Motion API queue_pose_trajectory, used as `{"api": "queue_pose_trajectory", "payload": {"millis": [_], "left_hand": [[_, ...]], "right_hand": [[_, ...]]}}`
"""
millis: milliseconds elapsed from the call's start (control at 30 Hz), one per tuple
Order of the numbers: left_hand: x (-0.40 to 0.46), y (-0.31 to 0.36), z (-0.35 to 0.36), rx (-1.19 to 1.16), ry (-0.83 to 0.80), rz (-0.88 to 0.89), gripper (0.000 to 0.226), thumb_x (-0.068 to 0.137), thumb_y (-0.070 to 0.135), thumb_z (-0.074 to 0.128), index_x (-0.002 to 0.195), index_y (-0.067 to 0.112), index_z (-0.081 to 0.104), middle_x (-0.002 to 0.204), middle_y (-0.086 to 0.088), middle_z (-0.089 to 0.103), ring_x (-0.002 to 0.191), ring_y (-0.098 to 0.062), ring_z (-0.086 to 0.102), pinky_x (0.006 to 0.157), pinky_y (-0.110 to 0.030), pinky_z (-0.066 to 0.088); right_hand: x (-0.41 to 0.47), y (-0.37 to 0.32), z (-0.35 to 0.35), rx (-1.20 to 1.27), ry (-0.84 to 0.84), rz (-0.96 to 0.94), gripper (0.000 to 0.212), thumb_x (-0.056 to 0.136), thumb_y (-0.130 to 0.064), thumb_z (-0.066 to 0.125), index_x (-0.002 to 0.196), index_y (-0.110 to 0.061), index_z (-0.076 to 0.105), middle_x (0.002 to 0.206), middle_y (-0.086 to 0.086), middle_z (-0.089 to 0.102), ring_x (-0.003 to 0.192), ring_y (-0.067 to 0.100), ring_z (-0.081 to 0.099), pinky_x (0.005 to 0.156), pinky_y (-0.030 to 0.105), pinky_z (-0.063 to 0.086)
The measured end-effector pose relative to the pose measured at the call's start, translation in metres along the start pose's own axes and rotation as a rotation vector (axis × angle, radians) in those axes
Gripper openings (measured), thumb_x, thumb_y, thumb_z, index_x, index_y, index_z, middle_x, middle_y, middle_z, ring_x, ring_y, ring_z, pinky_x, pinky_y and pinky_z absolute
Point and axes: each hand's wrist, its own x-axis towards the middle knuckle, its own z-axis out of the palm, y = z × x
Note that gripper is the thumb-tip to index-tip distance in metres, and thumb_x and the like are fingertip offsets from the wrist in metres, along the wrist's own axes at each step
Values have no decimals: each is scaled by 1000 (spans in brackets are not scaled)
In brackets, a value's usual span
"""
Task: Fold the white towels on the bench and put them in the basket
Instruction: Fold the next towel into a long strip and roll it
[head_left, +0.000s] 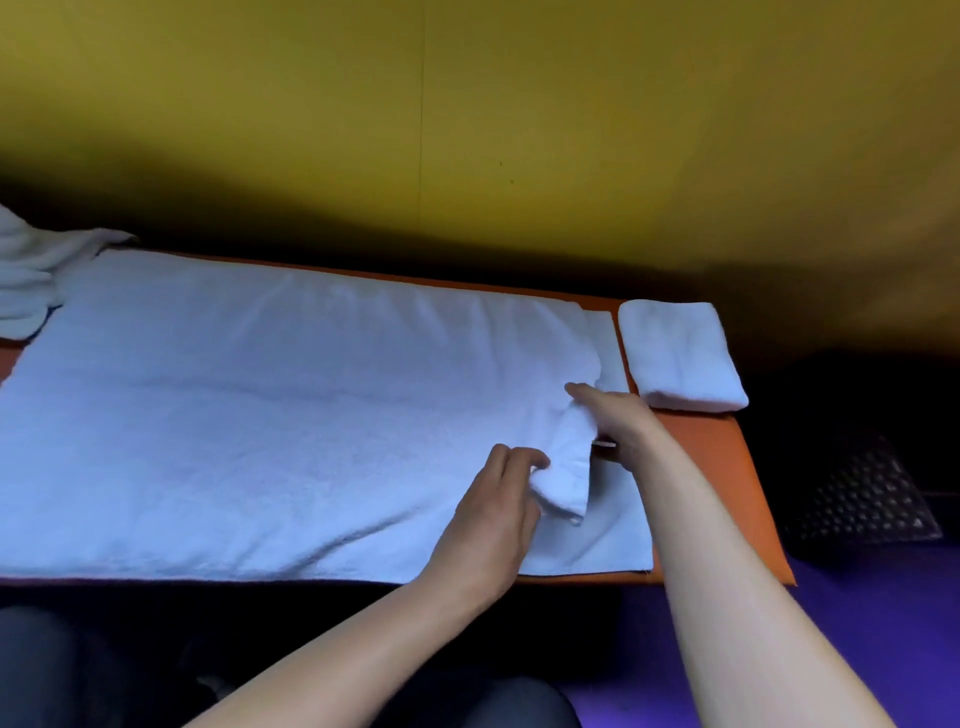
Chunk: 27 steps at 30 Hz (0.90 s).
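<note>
soft white towel (260, 405), orange bench (711, 467)

You have no readable text, label, brand, number or sign anywhere in this view. A small pale tag (605, 443) peeks out at the towel (260, 415) edge, but it is too small and blurred for you to read.
</note>
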Motion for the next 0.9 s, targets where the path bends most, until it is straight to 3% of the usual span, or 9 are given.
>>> {"api": "queue_pose_trajectory", "payload": {"millis": [133,267,333,400,467,533,667,800,900], "left_hand": [[0,-6,-31,-141,-48,-111,28,98,7,38,110,29,51,98,11,50,81,-8,49,70,-21,40],[1,-24,-63,-204,-75,-265,29,92,15,30,107,34,45,94,1,64,81,-22,58,74,-42,50],[-2,-29,-82,-238,-42,-316,24,92,22,33,108,36,44,93,0,63,84,-21,55,78,-44,47],[-6,-28,-102,-265,-42,-362,21,94,43,45,115,42,42,105,9,61,95,-14,53,80,-31,44],[-12,-25,-119,-133,-39,-381,52,81,64,63,124,49,35,120,21,53,106,-2,51,86,-25,43],[-22,-31,-136,31,68,-373,58,80,54,70,124,47,33,118,22,49,94,2,50,79,-25,42],[-40,-53,-186,-27,375,-374,9,102,40,46,103,33,41,77,8,52,73,-14,50,65,-35,38],[-69,-77,-236,-157,558,-423,28,104,52,38,93,34,56,71,0,61,66,-16,54,69,-31,48],[-95,-103,-268,-219,665,-511,30,104,45,47,85,28,64,75,-4,63,68,-16,56,65,-22,50]], "right_hand": [[56,-16,11,41,44,35,63,65,-42,85,113,-6,65,106,12,73,93,32,72,93,46,57],[99,-32,27,102,113,-23,82,59,-37,86,132,-9,61,114,13,71,90,32,70,84,43,58],[72,-55,47,125,129,-93,66,78,-29,81,137,-10,58,121,12,68,88,29,67,76,34,53],[62,-69,62,145,140,-145,39,87,-25,74,123,-11,66,115,13,70,80,24,66,67,30,52],[50,-83,82,217,117,-202,33,89,-21,71,121,-12,66,113,12,71,79,19,68,64,30,54],[30,-100,106,274,79,-259,40,93,-17,68,132,-16,62,110,9,70,87,20,70,69,33,58],[-11,-135,171,340,25,-367,27,97,-14,65,124,-18,65,103,4,71,90,19,69,73,36,59],[-41,-163,248,342,-47,-393,9,97,-16,65,92,-23,65,77,2,61,60,14,57,51,24,50],[-57,-176,307,312,-91,-386,1,97,-16,64,97,-16,63,65,3,49,42,12,45,46,22,44]]}}
